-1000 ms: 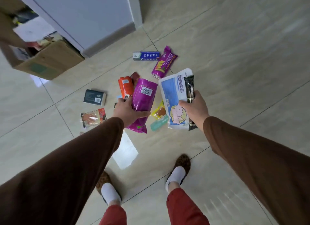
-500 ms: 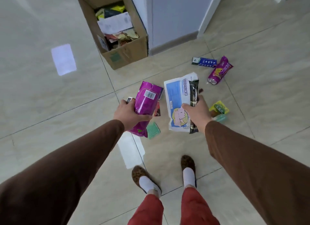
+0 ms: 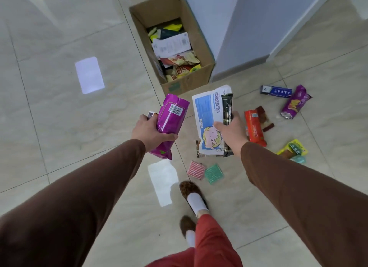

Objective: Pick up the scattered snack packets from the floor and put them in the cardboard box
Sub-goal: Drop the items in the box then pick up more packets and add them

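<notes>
From the head view, a corrugated cardboard box (image 3: pixel 201 53) stands open at upper centre on glossy tiled floor (image 3: pixel 59 117), half full of crinkled packets. The left hand (image 3: pixel 148 132) has its grip closed around a shiny magenta pouch (image 3: pixel 170 125), with perhaps a small packet behind it. The right hand (image 3: pixel 232 133) clasps a flat white-and-blue packet (image 3: pixel 207 115) and a slim black bar (image 3: pixel 227 109). Loose packets, including an orange packet (image 3: pixel 253 127) and a purple packet (image 3: pixel 294 102), lie at right.
</notes>
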`<state>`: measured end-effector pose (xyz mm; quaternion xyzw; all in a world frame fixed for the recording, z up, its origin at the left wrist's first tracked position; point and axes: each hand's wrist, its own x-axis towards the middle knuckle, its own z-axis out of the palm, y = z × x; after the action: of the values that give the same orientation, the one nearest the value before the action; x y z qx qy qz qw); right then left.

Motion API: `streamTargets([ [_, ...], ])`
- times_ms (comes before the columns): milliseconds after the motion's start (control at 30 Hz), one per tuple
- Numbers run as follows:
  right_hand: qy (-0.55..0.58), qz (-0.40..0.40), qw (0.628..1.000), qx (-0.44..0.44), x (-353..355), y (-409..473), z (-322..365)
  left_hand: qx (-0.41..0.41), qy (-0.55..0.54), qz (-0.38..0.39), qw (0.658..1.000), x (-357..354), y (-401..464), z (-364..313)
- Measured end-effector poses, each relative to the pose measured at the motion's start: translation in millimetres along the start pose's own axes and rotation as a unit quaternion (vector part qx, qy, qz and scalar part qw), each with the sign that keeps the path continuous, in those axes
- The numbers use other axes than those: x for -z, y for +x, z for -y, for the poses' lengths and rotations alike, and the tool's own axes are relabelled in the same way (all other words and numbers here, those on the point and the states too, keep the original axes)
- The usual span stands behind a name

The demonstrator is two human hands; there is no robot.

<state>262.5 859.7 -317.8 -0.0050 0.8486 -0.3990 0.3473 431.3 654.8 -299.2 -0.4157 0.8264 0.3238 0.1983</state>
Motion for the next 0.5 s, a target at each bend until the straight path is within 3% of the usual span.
streamTargets([
  [500,0.078,-0.109,0.99,-0.049,-171.7,47.5,153.0,-0.053,-0.027,0.054,0.997,160.4,149.4,98.5],
])
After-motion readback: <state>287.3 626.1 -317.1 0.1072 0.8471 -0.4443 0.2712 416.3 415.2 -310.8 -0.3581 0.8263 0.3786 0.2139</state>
